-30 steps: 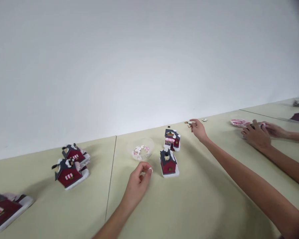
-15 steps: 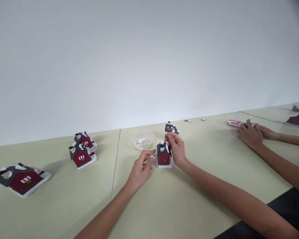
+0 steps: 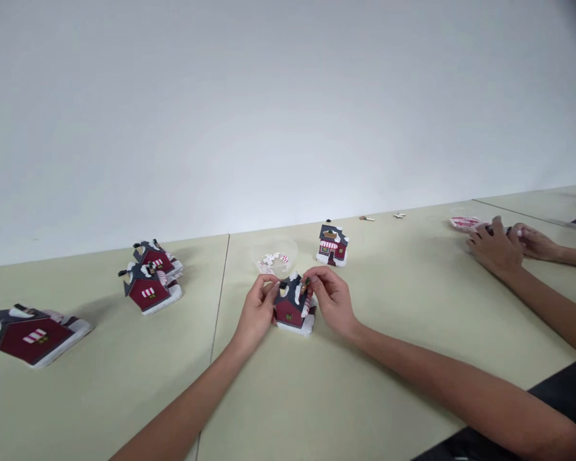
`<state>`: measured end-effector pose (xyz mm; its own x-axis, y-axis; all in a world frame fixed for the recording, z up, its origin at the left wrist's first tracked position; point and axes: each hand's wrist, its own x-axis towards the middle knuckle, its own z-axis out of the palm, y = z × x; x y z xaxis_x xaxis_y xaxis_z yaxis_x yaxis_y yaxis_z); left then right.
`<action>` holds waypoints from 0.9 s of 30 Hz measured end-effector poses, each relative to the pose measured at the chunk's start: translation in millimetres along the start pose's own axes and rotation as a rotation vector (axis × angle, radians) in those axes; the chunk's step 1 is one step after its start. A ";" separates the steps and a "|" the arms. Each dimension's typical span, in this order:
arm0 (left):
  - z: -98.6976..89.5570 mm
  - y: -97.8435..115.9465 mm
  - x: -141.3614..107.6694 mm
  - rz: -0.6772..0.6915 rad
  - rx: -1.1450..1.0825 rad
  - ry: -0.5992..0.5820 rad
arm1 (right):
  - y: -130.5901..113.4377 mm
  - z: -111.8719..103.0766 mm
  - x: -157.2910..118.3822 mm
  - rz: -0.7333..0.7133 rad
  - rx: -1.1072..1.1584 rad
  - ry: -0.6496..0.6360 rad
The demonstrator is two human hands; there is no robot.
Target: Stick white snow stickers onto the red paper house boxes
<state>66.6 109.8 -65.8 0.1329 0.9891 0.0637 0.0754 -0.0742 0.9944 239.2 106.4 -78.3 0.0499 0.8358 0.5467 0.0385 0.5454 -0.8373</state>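
Note:
A small red model house (image 3: 289,312) with a dark, snow-patched roof and a white base sits on the table between my hands. My left hand (image 3: 258,308) is closed on the left side of this house, its fingertips by the roof edge. My right hand (image 3: 335,302) pinches a tiny brown-and-green piece (image 3: 306,283) against the right slope of the roof; the fingers partly hide it. Just behind stands a clear round tub (image 3: 292,255) with small white and red-striped pieces inside. Another model house (image 3: 333,248) faces me farther back.
Several similar houses (image 3: 146,294) stand on the left of the table (image 3: 388,358), one (image 3: 33,339) nearer me. Small loose pieces (image 3: 399,216) lie near the wall. At the right, another person's hands (image 3: 499,250) work beside a pink-and-white item (image 3: 466,223).
The near house has moved left and closer to me. My left hand has come onto its side, and my right hand has lowered the small piece to its roof. The view has shifted slightly.

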 end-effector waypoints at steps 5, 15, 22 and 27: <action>-0.6 -3.5 2.5 0.029 -0.004 0.007 | 0.8 -10.1 3.9 -0.274 -0.216 -0.133; 1.7 -2.8 0.9 0.029 0.000 0.022 | -3.6 -4.1 3.9 -0.253 -0.279 -0.082; -0.2 -3.7 0.1 0.132 0.029 0.097 | -1.2 -8.1 1.1 -0.293 -0.365 -0.194; -2.8 -4.7 0.2 0.135 -0.031 0.151 | 1.3 -6.4 1.5 -0.228 -0.486 -0.306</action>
<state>63.5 110.7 -70.3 -0.0101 0.9784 0.2064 0.0365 -0.2059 0.9779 245.8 107.9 -78.5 -0.2991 0.7207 0.6255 0.4685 0.6819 -0.5617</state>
